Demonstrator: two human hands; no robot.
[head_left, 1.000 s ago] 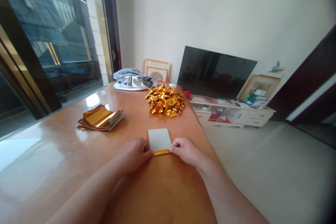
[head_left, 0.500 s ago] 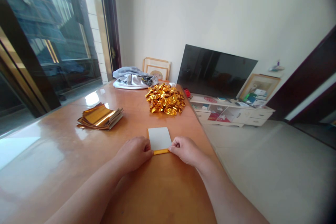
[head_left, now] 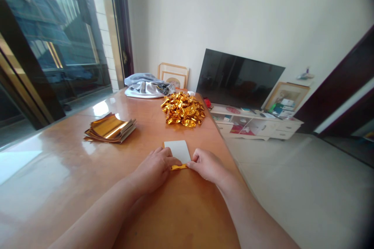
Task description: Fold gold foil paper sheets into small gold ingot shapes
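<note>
Small rectangular paper sheet [head_left: 179, 148], white face up and gold foil beneath, is laid flat on the glossy orange-brown wooden table [head_left: 181, 214], on the near side of the heap of crumpled gold foil pieces [head_left: 182, 109] and well apart from it. A narrow gold strip [head_left: 179, 167] is turned up along the sheet edge farthest from the heap. Left hand [head_left: 154, 168]: laid palm down over the strip's left end, fingers bent onto the white face and pressing. The thumb is hidden, so whether anything is gripped cannot be told. Right hand [head_left: 208, 165]: loosely clenched, thumb and forefinger closed on the strip's right end. Both forearms are brought in from the side away from the heap, converging on the sheet and held low over the table. Judgement on the fold in hand: the strip should be kept an even width end to end, the crease pressed flat along its whole length, and the sheet kept from sliding on the glossy surface. Foil creases are probably permanent, so alignment is best checked before pressure is applied. Left of the heap, well apart, a stack of flat gold foil sheets [head_left: 109, 128] is noted.
</note>
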